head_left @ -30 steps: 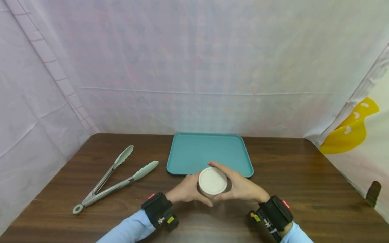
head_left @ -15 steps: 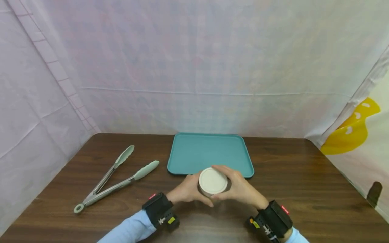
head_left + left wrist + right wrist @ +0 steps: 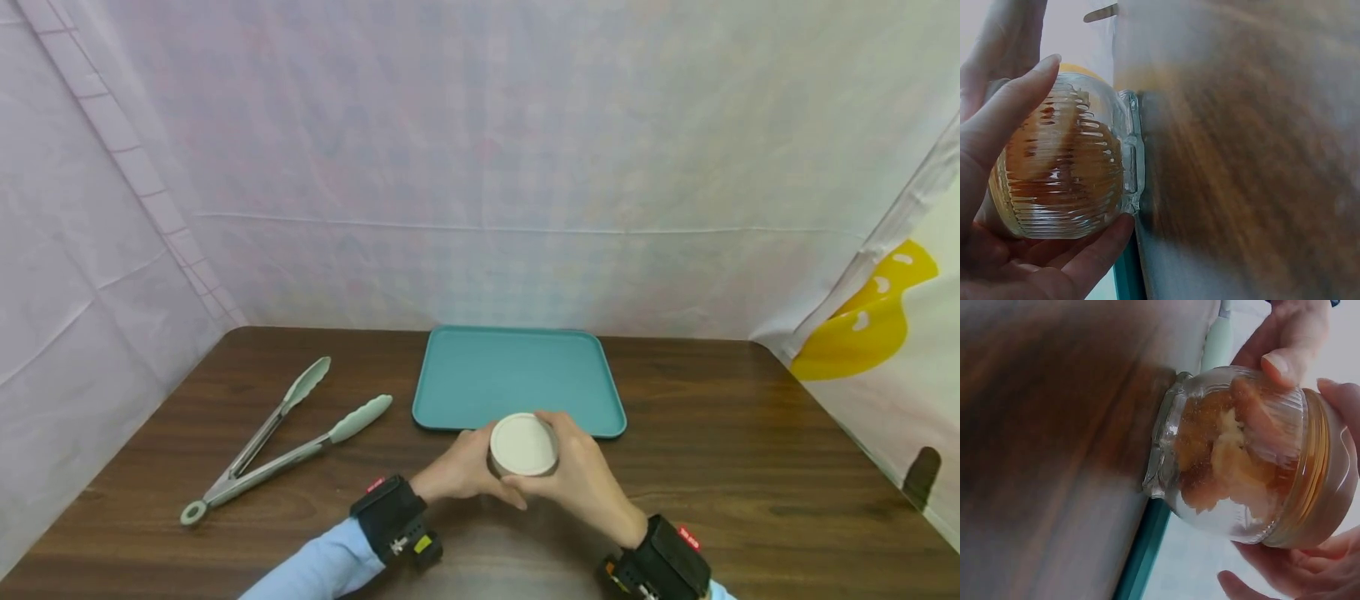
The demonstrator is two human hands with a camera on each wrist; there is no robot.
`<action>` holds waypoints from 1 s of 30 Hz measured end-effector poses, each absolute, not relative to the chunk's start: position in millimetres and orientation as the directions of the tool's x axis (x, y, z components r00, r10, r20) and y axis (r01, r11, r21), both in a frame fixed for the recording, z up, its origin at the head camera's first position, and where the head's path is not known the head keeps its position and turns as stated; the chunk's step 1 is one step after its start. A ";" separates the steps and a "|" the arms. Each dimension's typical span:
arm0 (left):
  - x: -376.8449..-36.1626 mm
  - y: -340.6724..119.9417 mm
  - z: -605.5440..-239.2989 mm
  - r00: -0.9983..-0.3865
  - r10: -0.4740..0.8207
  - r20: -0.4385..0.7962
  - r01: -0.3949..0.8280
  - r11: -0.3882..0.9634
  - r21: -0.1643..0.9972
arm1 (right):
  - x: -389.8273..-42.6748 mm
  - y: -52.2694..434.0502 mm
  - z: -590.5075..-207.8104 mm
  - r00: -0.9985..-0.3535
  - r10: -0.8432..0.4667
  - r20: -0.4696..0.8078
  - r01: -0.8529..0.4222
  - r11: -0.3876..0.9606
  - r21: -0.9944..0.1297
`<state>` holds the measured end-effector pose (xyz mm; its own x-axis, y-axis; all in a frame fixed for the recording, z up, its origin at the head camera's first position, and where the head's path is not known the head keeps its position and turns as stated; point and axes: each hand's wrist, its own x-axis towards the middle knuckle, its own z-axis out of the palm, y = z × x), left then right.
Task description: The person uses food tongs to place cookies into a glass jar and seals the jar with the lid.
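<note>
A clear ribbed glass jar with orange-brown pieces inside stands upright on the table, its base against the wood. Its lid is off-white and round, seated on the jar's mouth. My left hand grips the glass body from the left, thumb on the near side; in the left wrist view its thumb and fingers curve round the jar. From the right, my right hand holds the lid's rim between its thumb at the near side and its fingers at the far side. Part of the glass is hidden by the hands.
A teal tray lies flat just beyond the jar. Silver tongs with pale green tips lie spread on the left of the brown table. Pale cloth hangs behind and at the sides.
My right hand has turned clockwise round the lid: thumb leftward, far fingertips rightward, wrist nearer me. My left hand and the jar stay in place. Whether the lid itself turned cannot be seen.
</note>
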<state>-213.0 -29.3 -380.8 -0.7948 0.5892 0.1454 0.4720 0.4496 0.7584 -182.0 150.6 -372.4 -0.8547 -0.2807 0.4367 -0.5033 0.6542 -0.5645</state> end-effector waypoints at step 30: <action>-212.1 -28.4 -379.5 -0.814 0.572 0.104 0.429 0.470 0.771 | -191.5 156.7 -366.2 -0.801 -0.436 0.409 -0.598 0.618 -0.511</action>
<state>-212.1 -28.4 -379.5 -0.8136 0.5721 0.1040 0.4294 0.4705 0.7709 -191.5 156.7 -366.2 -0.8013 -0.4363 0.4094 -0.5975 0.6177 -0.5113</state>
